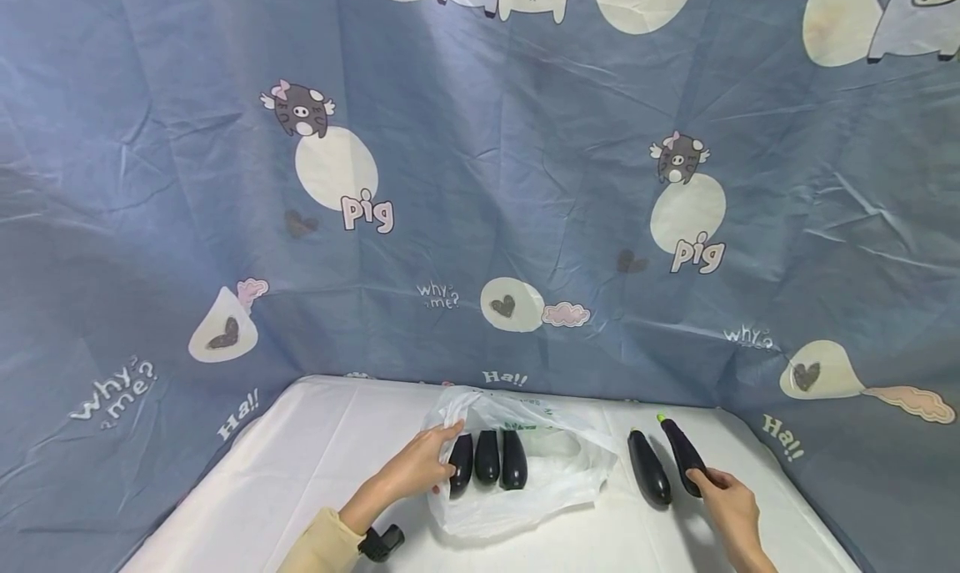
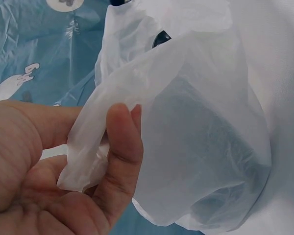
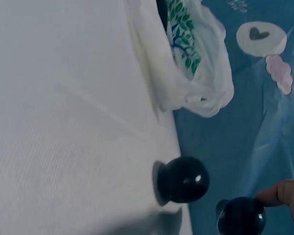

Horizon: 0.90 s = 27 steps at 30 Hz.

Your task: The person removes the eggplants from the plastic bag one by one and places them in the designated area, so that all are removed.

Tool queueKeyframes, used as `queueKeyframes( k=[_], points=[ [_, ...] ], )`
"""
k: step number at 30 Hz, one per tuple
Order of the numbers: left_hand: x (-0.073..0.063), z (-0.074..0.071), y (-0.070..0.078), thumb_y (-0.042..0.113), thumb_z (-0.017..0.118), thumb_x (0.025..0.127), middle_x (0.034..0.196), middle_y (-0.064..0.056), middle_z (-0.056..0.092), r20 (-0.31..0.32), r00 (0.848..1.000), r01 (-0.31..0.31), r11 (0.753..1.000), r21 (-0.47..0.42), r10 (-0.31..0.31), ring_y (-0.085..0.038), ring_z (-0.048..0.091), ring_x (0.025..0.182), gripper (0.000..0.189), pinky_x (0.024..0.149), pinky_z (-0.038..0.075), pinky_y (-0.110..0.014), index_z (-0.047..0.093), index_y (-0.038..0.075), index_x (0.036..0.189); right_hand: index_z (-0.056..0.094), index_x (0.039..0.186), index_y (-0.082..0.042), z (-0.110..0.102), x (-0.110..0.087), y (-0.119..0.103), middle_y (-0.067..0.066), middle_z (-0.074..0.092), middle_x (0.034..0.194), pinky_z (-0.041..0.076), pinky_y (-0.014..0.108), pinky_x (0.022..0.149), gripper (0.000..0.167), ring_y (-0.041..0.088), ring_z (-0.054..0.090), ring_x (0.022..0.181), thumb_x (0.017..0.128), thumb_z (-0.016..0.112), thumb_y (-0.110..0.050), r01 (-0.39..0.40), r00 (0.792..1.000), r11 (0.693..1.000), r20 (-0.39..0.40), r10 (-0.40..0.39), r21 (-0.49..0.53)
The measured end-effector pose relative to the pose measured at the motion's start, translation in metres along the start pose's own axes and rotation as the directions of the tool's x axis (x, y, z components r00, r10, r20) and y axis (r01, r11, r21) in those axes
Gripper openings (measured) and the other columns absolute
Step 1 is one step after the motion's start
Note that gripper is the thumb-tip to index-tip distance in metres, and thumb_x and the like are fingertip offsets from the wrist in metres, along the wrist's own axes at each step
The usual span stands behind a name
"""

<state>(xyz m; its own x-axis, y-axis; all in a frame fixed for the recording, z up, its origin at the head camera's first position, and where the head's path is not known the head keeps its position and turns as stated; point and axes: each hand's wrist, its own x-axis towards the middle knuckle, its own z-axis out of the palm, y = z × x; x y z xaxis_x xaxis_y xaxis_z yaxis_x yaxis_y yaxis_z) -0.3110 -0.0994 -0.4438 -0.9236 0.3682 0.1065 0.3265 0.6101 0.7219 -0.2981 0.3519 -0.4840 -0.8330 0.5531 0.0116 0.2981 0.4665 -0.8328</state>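
A white, thin plastic bag lies spread with its mouth gaping, green print on its far inner side. Inside are three dark eggplants side by side. My left hand grips the bag's left edge; in the left wrist view the plastic passes between thumb and fingers. To the right of the bag, my right hand holds the near end of an eggplant with a green stem. A digit touches that eggplant in the right wrist view. Another eggplant lies just left of it.
The white-covered table carries everything. A blue patterned cloth hangs behind and along the sides of the table. A black device is at the left wrist, beside the pale yellow sleeve.
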Motion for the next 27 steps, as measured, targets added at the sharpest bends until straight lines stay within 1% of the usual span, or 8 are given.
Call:
queueKeyframes(
  k=[4, 9, 14, 19, 27],
  points=[
    [0.000, 0.001, 0.000, -0.004, 0.066, 0.082, 0.147, -0.034, 0.034, 0.000, 1.000, -0.002, 1.000, 0.000, 0.002, -0.013, 0.055, 0.043, 0.072, 0.040, 0.049, -0.025, 0.036, 0.000, 0.148, 0.056, 0.121, 0.011, 0.003, 0.007, 0.010, 0.033, 0.058, 0.119, 0.046, 0.053, 0.085, 0.062, 0.045, 0.055, 0.106, 0.086, 0.062, -0.040, 0.003, 1.000, 1.000, -0.014, -0.003, -0.030],
    [0.001, 0.001, -0.002, -0.004, 0.065, 0.082, 0.146, -0.034, 0.035, 0.005, 1.000, -0.011, 1.000, -0.004, 0.011, -0.013, 0.056, 0.043, 0.072, 0.041, 0.049, -0.025, 0.036, -0.001, 0.147, 0.057, 0.119, 0.012, 0.007, 0.012, 0.019, 0.032, 0.060, 0.116, 0.045, 0.055, 0.085, 0.060, 0.046, 0.055, 0.105, 0.085, 0.063, -0.037, 0.006, 1.000, 0.998, -0.023, -0.008, -0.066],
    [0.001, 0.001, -0.002, -0.004, 0.065, 0.082, 0.146, -0.033, 0.036, 0.001, 1.000, -0.022, 1.000, 0.001, 0.022, -0.012, 0.056, 0.043, 0.071, 0.040, 0.048, -0.025, 0.036, -0.001, 0.147, 0.058, 0.118, 0.013, 0.009, 0.015, 0.024, 0.032, 0.062, 0.113, 0.042, 0.058, 0.090, 0.060, 0.048, 0.054, 0.105, 0.085, 0.063, -0.038, 0.021, 1.000, 0.998, -0.021, -0.023, -0.066],
    [0.001, 0.001, -0.002, -0.003, 0.065, 0.082, 0.146, -0.034, 0.036, 0.000, 1.000, -0.020, 1.000, 0.009, 0.020, -0.012, 0.056, 0.043, 0.071, 0.040, 0.048, -0.024, 0.036, 0.000, 0.147, 0.058, 0.118, 0.012, 0.012, 0.017, 0.027, 0.032, 0.062, 0.113, 0.042, 0.059, 0.092, 0.061, 0.048, 0.054, 0.105, 0.084, 0.064, -0.038, 0.008, 1.000, 0.998, -0.013, -0.008, -0.065],
    [0.000, 0.000, -0.001, -0.003, 0.065, 0.082, 0.147, -0.034, 0.034, 0.000, 1.000, -0.011, 1.000, 0.002, 0.011, -0.012, 0.056, 0.043, 0.072, 0.040, 0.048, -0.025, 0.036, 0.000, 0.148, 0.055, 0.122, 0.013, 0.016, 0.017, 0.028, 0.034, 0.057, 0.119, 0.044, 0.058, 0.090, 0.063, 0.049, 0.054, 0.107, 0.085, 0.063, -0.037, 0.003, 1.000, 0.997, 0.014, -0.002, -0.071]
  ],
)
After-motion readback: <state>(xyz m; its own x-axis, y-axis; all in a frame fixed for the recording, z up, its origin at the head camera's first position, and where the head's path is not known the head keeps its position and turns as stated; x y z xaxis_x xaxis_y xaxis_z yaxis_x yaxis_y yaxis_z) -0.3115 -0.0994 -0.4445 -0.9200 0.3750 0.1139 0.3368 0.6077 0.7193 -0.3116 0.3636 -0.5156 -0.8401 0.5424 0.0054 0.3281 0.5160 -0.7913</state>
